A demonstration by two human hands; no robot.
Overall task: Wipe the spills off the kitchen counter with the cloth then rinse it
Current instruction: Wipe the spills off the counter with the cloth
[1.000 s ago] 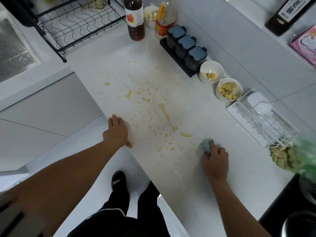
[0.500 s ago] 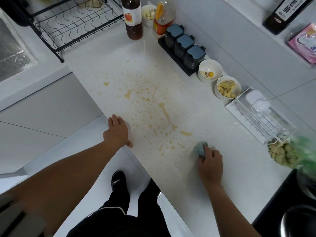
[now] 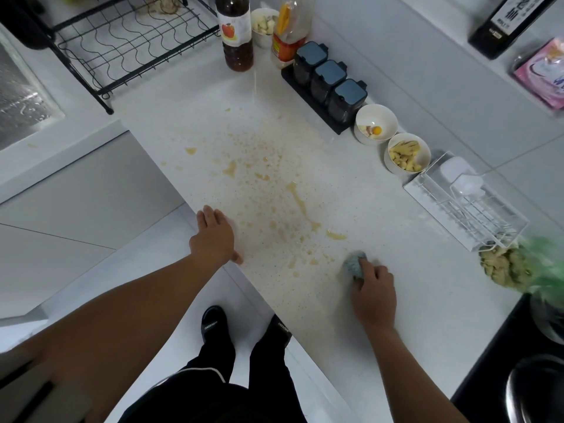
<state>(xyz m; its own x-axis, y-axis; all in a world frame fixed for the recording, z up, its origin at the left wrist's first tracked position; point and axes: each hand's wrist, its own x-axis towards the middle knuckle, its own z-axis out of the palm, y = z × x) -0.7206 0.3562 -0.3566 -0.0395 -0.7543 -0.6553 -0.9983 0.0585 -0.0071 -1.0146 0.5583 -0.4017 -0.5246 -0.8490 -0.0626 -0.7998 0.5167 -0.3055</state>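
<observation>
A white kitchen counter (image 3: 351,184) carries yellowish-brown spills (image 3: 300,206) in splashes and droplets across its middle. My right hand (image 3: 374,293) presses a small bunched blue-grey cloth (image 3: 352,265) onto the counter, just right of the nearest droplets. My left hand (image 3: 213,236) lies flat with fingers together on the counter's front edge, left of the spills, holding nothing. The sink (image 3: 21,96) shows at the far left edge.
Along the back wall stand a dark sauce bottle (image 3: 235,32), an oil bottle (image 3: 288,29), three dark-lidded jars (image 3: 329,80), two white bowls (image 3: 390,138), a white wire rack (image 3: 470,203) and a bag of ginger (image 3: 506,267). A black dish rack (image 3: 122,41) sits near the sink.
My right hand has slid the cloth a little to the left, towards the droplets. My left hand has stayed on the counter's edge.
</observation>
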